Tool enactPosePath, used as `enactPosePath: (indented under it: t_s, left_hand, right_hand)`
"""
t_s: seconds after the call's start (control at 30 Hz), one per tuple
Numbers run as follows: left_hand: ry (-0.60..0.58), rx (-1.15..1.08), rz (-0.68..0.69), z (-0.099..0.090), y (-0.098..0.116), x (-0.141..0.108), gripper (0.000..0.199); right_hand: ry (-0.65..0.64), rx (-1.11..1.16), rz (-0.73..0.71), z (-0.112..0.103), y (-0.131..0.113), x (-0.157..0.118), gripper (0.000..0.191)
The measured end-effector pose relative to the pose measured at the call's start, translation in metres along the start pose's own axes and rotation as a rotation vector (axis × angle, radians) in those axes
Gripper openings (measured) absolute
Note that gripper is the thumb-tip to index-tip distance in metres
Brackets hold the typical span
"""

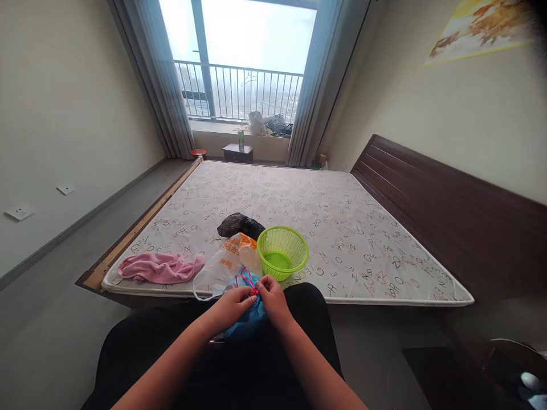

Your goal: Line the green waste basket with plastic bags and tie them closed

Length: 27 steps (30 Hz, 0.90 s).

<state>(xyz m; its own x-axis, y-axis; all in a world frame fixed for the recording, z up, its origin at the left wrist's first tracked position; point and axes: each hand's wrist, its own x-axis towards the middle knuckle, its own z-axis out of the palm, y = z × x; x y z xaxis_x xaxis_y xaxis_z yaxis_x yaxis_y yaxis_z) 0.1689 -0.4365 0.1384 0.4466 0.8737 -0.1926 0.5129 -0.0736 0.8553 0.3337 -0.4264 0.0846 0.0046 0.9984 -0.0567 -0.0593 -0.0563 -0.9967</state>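
Note:
A blue plastic bag [245, 326] rests against my lap, its neck gathered under a red tie [245, 277]. From the left, my left hand [231, 307] pinches the red tie at the bag's neck. My right hand [272, 297] is closed on the same tie, its fingertips close to those of the left. Just beyond lies a white plastic bag [217, 266] with orange print. A green basket [282, 250], with nothing visible inside, stands on the mattress beyond my right hand. Behind the white bag is a black plastic bag [239, 224].
A pink cloth [160, 267] lies near the left front corner of the patterned mattress [333, 228]. The dark headboard [448, 199] runs along the right. A small dark table [238, 154] with a green bottle [241, 140] stands beyond the bed.

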Motion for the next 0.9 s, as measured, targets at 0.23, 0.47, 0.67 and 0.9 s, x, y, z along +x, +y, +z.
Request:
enactPosePath:
  t_s: [0.23,0.47,0.67,0.9]
  left_hand:
    - [0.193,-0.089,-0.032,-0.01,0.007,0.002,0.038]
    - [0.338,-0.122,-0.087,-0.023,0.007,0.002,0.043]
    - [0.343,-0.08,-0.033,-0.033,-0.002,0.003,0.038]
    - [0.324,-0.107,0.037,-0.03,0.003,0.0,0.032]
  right_hand:
    - [0.239,0.003,-0.067,-0.006,-0.001,0.003,0.035]
    - [0.201,0.119,-0.069,-0.009,-0.011,0.004,0.042]
    - [-0.547,-0.177,0.079,-0.033,-0.036,0.001,0.033]
    - [-0.471,-0.332,-0.283,-0.024,-0.056,-0.007,0.016]
